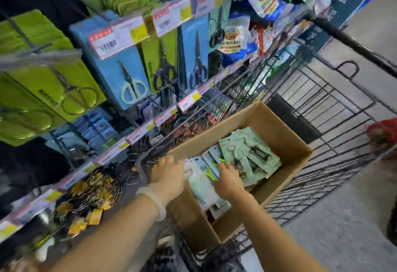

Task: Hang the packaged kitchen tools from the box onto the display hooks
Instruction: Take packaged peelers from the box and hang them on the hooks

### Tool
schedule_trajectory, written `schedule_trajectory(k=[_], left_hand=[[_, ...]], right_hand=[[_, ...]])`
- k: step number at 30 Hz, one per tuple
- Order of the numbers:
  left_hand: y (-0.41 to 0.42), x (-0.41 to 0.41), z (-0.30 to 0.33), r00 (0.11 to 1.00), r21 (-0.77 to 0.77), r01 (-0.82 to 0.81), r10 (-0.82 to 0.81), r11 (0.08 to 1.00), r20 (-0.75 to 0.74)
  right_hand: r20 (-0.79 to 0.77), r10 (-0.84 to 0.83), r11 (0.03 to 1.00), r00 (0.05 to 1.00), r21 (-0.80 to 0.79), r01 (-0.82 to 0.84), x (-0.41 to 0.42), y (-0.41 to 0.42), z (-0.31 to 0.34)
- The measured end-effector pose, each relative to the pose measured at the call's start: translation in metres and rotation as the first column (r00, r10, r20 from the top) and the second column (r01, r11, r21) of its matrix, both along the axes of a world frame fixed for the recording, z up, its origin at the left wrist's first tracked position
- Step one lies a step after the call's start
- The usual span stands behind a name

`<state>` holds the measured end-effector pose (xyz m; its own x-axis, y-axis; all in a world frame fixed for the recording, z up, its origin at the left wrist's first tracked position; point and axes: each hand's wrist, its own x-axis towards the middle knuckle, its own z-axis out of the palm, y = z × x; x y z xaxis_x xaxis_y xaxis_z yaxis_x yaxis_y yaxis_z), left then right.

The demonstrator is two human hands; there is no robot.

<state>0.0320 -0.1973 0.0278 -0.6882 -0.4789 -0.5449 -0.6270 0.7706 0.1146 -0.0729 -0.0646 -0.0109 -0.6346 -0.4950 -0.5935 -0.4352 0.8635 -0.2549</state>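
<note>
Head view: cardboard box (285, 143) standing in a wire cart (335, 108); both hands inside its near-left part. Left hand (169, 171) at the left wall, touching the upright packs (198, 182); whether its fingers pinch one cannot be told. Right hand (228, 178) just right of it, fingers curled down onto the flat-lying packs (249, 155); grip likewise unclear through blur. The packs lie immediately beyond both sets of fingertips, long axes running from near-left to far-right; the right hand is nearer the flat stack, the left nearer the upright ones. Hooks with hung scissors (129, 78) stand up and to the left, well apart from the box; the box's top is open, so lifting clear looks unobstructed; the cart rim lies between box and shelf.
</note>
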Motion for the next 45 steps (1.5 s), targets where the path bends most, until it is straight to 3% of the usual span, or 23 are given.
schedule_trajectory(k=[10, 17, 23, 29, 35, 39, 42, 45], left_hand=[[0.027, 0.000, -0.021, 0.935, 0.020, -0.354, 0.353, 0.935, 0.042], [0.065, 0.014, -0.054, 0.808, 0.020, -0.588, 0.589, 0.808, -0.001], [0.094, 0.022, -0.062, 0.666, 0.090, -0.736, 0.742, 0.671, -0.076], [0.103, 0.016, -0.069, 0.647, 0.118, -0.745, 0.754, 0.656, -0.113], [0.106, 0.016, -0.068, 0.578, 0.176, -0.772, 0.790, 0.611, -0.205], [0.105, 0.012, -0.063, 0.630, 0.150, -0.733, 0.745, 0.664, -0.217], [0.102, 0.002, -0.055, 0.662, 0.144, -0.708, 0.720, 0.692, -0.209], [0.103, -0.004, -0.050, 0.684, 0.179, -0.680, 0.704, 0.711, -0.193]], right_hand=[[0.185, 0.415, 0.898, 0.891, 0.073, -0.434, -0.051, -0.013, -0.055], [0.352, 0.466, 0.849, 0.812, 0.083, -0.523, -0.053, -0.011, -0.095], [0.415, 0.314, 0.915, 0.854, 0.106, -0.389, -0.044, -0.011, -0.126], [0.397, 0.080, 0.994, 0.914, 0.035, -0.103, -0.042, -0.022, -0.146], [0.439, -0.171, 0.982, 0.882, 0.149, 0.116, -0.040, -0.024, -0.145], [0.499, -0.161, 0.986, 0.851, 0.110, 0.122, -0.053, -0.004, -0.127], [0.619, -0.240, 0.966, 0.748, 0.076, 0.248, -0.072, 0.014, -0.094], [0.601, -0.201, 0.954, 0.774, -0.061, 0.295, -0.084, 0.033, -0.056]])
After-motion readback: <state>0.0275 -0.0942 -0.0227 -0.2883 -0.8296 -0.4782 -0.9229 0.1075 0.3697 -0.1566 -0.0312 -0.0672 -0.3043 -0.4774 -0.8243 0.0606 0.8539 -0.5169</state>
